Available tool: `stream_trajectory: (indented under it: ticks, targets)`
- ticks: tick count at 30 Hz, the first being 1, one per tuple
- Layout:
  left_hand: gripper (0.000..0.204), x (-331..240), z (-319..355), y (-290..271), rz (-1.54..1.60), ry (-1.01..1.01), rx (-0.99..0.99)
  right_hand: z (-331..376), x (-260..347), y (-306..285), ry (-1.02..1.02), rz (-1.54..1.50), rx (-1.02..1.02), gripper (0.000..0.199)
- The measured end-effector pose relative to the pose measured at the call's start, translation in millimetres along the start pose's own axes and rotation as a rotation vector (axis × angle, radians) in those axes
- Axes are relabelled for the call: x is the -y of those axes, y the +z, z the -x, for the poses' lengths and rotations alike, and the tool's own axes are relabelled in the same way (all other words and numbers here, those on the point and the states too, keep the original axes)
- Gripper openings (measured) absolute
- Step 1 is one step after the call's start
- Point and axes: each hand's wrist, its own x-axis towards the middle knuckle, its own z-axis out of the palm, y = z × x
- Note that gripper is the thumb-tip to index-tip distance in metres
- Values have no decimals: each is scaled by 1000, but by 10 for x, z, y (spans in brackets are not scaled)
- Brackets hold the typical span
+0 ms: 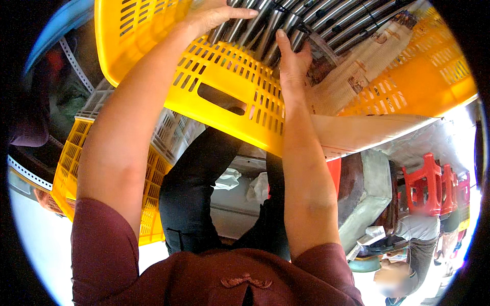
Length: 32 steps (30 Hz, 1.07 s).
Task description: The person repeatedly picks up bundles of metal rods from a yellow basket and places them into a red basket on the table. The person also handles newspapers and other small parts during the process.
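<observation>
A yellow plastic crate (258, 127) with slotted walls and a hand hole stands in front of me. Shiny metal tubes (326, 20) lie side by side in it. My left hand (217, 16) reaches over the near wall, its fingers stretched across the tubes at the left. Further right, my right hand (294, 64) is inside the crate with thumb and fingers apart, touching the tube ends. Printed paper (332, 99) lines the crate at the right and hangs over its near rim. The tubes' far ends lie outside the picture.
Below the left forearm stands another yellow crate (71, 158) beside a pale grey one (97, 99). My legs (191, 178) are under the front crate. At the right are a grey block (365, 188), red plastic stools (423, 183) and a person (418, 245).
</observation>
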Motion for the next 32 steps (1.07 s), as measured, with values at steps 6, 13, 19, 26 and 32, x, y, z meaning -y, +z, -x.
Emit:
stream_trajectory:
  ticks: [6, 13, 19, 26, 32]
  targets:
    - [77, 5, 5, 159, 34, 29, 94, -6, 108, 1, -31, -416, 242, 62]
    - [68, 154, -176, 196, 318, -173, 222, 65, 253, -69, 22, -562, 386, 53]
    - [65, -92, 30, 62, 488, -241, 300, 24, 261, -5, 198, -766, 413, 58]
    - [66, 109, -139, 131, 551, -119, 380, 75, 444, 10, 95, -636, 529, 64]
    - [74, -69, 211, 33, 751, -169, 485, 227, 627, -180, 123, -674, 552, 65]
